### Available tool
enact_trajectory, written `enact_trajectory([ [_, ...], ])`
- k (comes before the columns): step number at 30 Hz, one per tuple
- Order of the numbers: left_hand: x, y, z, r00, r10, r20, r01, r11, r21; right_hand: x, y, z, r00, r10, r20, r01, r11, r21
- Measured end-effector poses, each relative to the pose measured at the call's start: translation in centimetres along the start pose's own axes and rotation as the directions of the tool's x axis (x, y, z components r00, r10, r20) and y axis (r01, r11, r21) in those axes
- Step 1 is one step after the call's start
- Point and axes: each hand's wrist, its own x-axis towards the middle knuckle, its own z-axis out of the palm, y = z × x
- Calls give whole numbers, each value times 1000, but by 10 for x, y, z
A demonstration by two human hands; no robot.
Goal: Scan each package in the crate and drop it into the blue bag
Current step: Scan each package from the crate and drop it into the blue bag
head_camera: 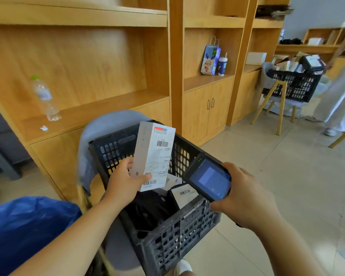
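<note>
My left hand [124,183] grips a white labelled box [153,154] upright above the black crate [167,236]. My right hand [245,196] clasps the scanner [207,177] beside it. The blue bag [24,226] sits left.

Barcodes are showing on the white box's shipping label [157,160] and on a package [184,193] in the crate; their print is blurring beyond reading.

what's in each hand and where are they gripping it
The left hand grips the white box by its lower end, label facing the camera. The right hand holds the scanner by its near end.
</note>
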Motion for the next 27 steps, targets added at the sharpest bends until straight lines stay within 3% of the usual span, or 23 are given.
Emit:
enact_trajectory([
  [10, -29, 9, -31, 995, 88, -55, -94, 989, -111, -20, -24, -16, 998, -63, -1, 63, 998, -22],
  [16, -41, 4, -48, 992, 68, -104, -82, 987, -138, -29, -35, -16, 995, -96, -22, 96, 995, -17],
  [23, -83, -29, -114, 982, -20, -190, -33, 962, -270, -32, -85, 3, 960, -280, -3, 279, 958, 62],
  [27, -123, -73, -169, 946, -90, -313, 21, 976, -217, -37, -123, 24, 911, -409, 40, 404, 909, 102],
])
